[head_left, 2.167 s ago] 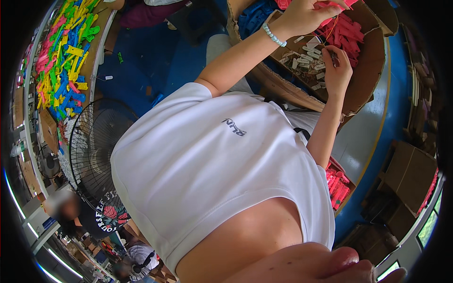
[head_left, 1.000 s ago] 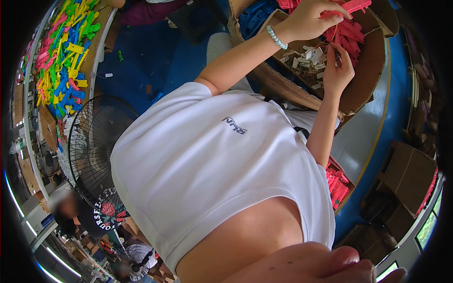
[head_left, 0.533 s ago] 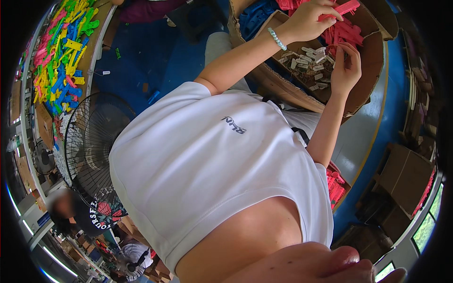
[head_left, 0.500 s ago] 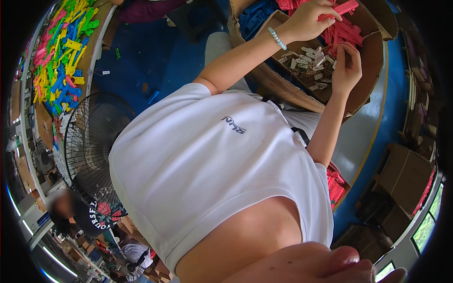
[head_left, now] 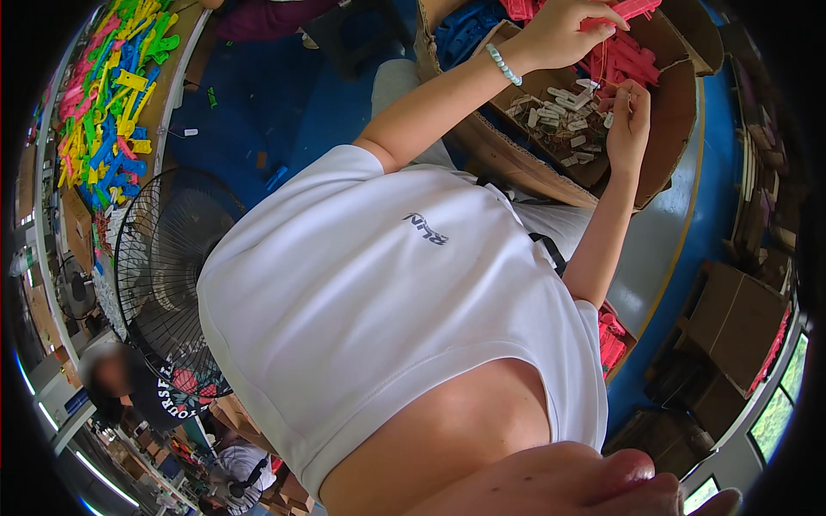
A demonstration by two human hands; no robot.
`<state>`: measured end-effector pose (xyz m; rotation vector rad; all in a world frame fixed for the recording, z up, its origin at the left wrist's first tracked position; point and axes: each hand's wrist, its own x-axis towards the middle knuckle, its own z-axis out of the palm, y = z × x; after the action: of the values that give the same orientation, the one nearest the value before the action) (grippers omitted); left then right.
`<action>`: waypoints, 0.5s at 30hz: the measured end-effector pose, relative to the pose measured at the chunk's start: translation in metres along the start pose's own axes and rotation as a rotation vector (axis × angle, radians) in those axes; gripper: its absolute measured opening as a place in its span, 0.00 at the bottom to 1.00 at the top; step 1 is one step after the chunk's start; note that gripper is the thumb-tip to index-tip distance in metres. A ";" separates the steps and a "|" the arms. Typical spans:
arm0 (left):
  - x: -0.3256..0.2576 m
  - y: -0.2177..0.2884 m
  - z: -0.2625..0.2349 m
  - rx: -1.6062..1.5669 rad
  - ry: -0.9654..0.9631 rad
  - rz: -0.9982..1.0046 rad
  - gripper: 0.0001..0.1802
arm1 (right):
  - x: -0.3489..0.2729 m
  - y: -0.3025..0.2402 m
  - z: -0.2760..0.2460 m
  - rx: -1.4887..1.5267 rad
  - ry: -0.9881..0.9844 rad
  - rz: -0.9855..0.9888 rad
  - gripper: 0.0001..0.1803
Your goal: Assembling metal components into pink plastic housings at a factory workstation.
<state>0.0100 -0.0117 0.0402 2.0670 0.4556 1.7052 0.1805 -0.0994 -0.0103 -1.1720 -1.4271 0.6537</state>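
My left hand (head_left: 568,33), with a beaded bracelet (head_left: 504,64) at its wrist, grips a pinkish-red plastic part (head_left: 635,9) at the top of the view. Below it and to the right, my right hand (head_left: 630,125) pinches a small white piece with thin wires (head_left: 609,119). A fine wire runs between the two hands. Both hands are over a cardboard box (head_left: 675,129). Inside lie many loose white pieces with wires (head_left: 559,112) and a heap of red plastic parts (head_left: 624,62).
Blue plastic parts (head_left: 465,36) fill another section of the box. A black fan (head_left: 176,258) stands at my left, by a table heaped with coloured plastic parts (head_left: 120,95). Another box of red parts (head_left: 611,340) is near my right elbow. A person (head_left: 172,391) is at the lower left.
My right hand has shifted slightly down, and the white piece now shows at its fingertips. My left hand has moved a little, still holding the red part.
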 end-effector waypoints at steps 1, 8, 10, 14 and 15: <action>0.002 0.004 -0.002 -0.036 -0.019 -0.037 0.08 | 0.000 -0.001 0.000 0.006 0.028 0.041 0.07; -0.002 0.003 0.004 -0.035 -0.024 -0.025 0.07 | -0.005 0.008 0.007 0.290 0.039 0.375 0.07; -0.005 0.004 0.005 -0.058 -0.047 -0.040 0.07 | -0.009 0.012 0.012 0.384 0.047 0.378 0.06; -0.009 0.011 0.004 -0.052 -0.061 -0.043 0.07 | -0.015 0.020 0.029 0.463 0.039 0.392 0.08; -0.008 0.012 0.006 -0.058 -0.064 -0.043 0.07 | -0.017 0.019 0.030 0.465 0.053 0.397 0.09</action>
<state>0.0138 -0.0266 0.0391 2.0495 0.4221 1.6040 0.1553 -0.1012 -0.0408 -1.0896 -0.9280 1.1525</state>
